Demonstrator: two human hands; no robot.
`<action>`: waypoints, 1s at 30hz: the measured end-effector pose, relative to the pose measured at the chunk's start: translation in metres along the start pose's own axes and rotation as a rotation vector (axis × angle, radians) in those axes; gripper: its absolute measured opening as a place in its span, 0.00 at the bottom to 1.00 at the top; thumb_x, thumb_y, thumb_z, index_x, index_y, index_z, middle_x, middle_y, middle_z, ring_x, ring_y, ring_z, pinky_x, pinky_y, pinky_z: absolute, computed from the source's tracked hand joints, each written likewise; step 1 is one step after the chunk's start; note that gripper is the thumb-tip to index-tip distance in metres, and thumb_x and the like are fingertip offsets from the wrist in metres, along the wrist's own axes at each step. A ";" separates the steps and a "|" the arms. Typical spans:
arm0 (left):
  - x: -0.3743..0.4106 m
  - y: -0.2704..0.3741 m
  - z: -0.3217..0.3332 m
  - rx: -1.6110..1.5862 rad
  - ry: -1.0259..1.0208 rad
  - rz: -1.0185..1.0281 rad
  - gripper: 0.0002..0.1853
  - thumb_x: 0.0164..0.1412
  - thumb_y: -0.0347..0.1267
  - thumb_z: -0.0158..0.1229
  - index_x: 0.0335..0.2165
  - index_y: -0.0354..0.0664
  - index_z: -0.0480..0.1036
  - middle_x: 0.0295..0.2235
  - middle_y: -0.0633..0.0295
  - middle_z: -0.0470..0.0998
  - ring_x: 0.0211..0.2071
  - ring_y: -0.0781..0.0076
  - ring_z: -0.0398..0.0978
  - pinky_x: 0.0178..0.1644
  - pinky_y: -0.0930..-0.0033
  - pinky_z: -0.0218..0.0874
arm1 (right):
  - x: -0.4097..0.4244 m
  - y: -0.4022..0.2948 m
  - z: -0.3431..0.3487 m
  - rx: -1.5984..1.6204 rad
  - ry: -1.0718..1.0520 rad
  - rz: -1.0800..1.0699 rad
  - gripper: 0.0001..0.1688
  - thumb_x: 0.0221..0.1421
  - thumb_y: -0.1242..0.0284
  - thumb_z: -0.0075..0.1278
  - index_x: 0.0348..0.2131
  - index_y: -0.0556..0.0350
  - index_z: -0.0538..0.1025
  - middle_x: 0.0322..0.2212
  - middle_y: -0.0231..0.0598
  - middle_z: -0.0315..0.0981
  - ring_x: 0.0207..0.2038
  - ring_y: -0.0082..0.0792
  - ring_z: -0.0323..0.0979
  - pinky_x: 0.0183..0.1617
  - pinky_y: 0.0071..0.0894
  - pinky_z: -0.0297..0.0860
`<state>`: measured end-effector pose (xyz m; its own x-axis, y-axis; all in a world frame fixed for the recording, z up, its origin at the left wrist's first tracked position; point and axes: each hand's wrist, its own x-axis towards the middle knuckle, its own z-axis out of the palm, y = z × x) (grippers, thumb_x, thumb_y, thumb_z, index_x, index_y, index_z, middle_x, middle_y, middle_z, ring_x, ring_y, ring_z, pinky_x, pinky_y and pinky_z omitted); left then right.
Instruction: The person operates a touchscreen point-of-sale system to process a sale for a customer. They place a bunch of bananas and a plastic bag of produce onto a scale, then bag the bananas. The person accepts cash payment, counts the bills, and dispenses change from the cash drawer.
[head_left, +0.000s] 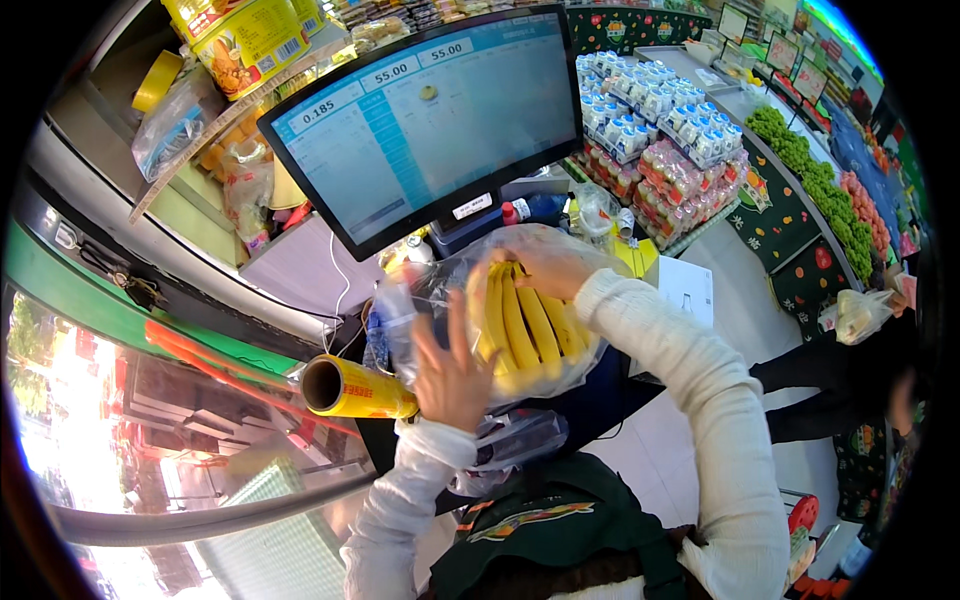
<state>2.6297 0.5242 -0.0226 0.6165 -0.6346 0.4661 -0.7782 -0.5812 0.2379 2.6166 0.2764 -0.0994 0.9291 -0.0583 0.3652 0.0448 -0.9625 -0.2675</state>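
A bunch of yellow bananas (529, 322) lies in a clear plastic bag (577, 367) on the dark counter, below a large monitor (442, 120). My right hand (551, 271) is at the stem end of the bananas, its fingers partly hidden by the blurred plastic; whether it grips them I cannot tell. My left hand (452, 375) is beside the bag's left side with its fingers spread, a roll of yellow printed film (360, 388) next to its wrist. More clear plastic bags (517, 442) lie near the counter's front edge.
A white box (686, 289) stands right of the bag. Behind it are a blue bottle with a red cap (510, 213) and stacked packs of small bottles (652, 112). Shelves with yellow tubs (251, 49) are at upper left. At far right, a person (862, 375) holds a bagged item.
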 end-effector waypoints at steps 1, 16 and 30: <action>0.009 -0.010 -0.002 0.036 0.003 -0.108 0.56 0.37 0.41 0.68 0.60 0.49 0.41 0.47 0.41 0.55 0.31 0.42 0.72 0.28 0.53 0.68 | -0.009 -0.017 -0.023 -0.176 -0.120 0.065 0.36 0.44 0.60 0.55 0.52 0.47 0.63 0.44 0.48 0.65 0.47 0.46 0.64 0.52 0.43 0.58; 0.049 -0.043 -0.077 -1.771 -0.268 -0.472 0.19 0.62 0.33 0.41 0.14 0.43 0.56 0.16 0.63 0.59 0.22 0.70 0.62 0.37 0.67 0.59 | -0.123 -0.118 -0.175 0.080 0.477 0.075 0.15 0.40 0.69 0.57 0.30 0.57 0.73 0.27 0.37 0.69 0.30 0.38 0.67 0.36 0.33 0.65; 0.038 -0.032 -0.094 -1.863 -0.591 -0.451 0.13 0.62 0.34 0.35 0.31 0.36 0.63 0.11 0.69 0.55 0.13 0.78 0.56 0.28 0.72 0.56 | -0.142 -0.275 0.086 1.551 -0.583 0.555 0.18 0.55 0.65 0.47 0.25 0.64 0.75 0.21 0.38 0.73 0.23 0.25 0.69 0.29 0.28 0.64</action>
<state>2.6662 0.5666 0.0674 0.4196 -0.9056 -0.0618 0.5081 0.1779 0.8427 2.5043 0.5718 -0.1545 0.9380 0.1649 -0.3049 -0.3410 0.2806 -0.8972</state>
